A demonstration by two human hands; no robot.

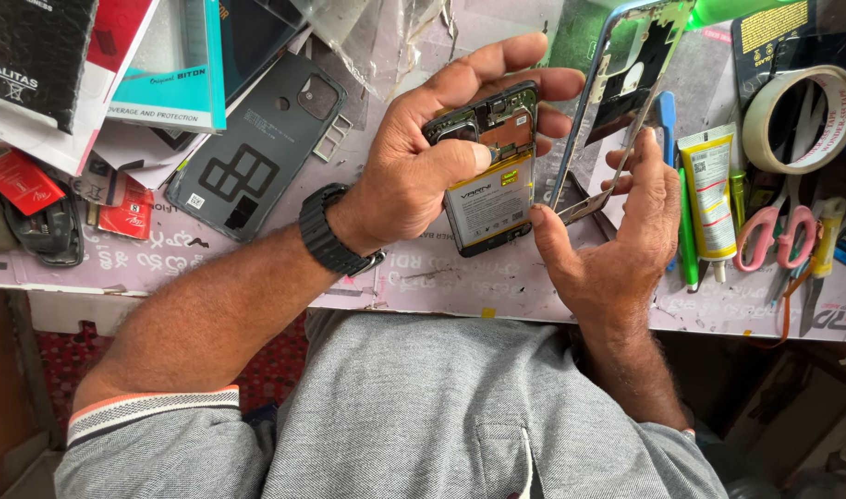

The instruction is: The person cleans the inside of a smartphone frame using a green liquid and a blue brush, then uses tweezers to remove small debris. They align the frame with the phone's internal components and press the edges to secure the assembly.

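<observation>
Cluttered pink bench [423, 277], seen from above. Centre frame: left hand [423, 166], grip closed around an opened phone [492, 171] with its battery exposed. Right of it, right hand [617, 231] pinches a bare phone frame [580, 111], tilted upright. Grey back cover [252, 148] lies at upper left; glue tube [709, 189], scissors [774, 231] and tape roll [802, 115] at right.

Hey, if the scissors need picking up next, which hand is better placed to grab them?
The right hand, probably. It sits nearer the pink-handled scissors on the table's right side, though it holds the phone frame. The left hand is farther off and grips the opened phone.
</observation>
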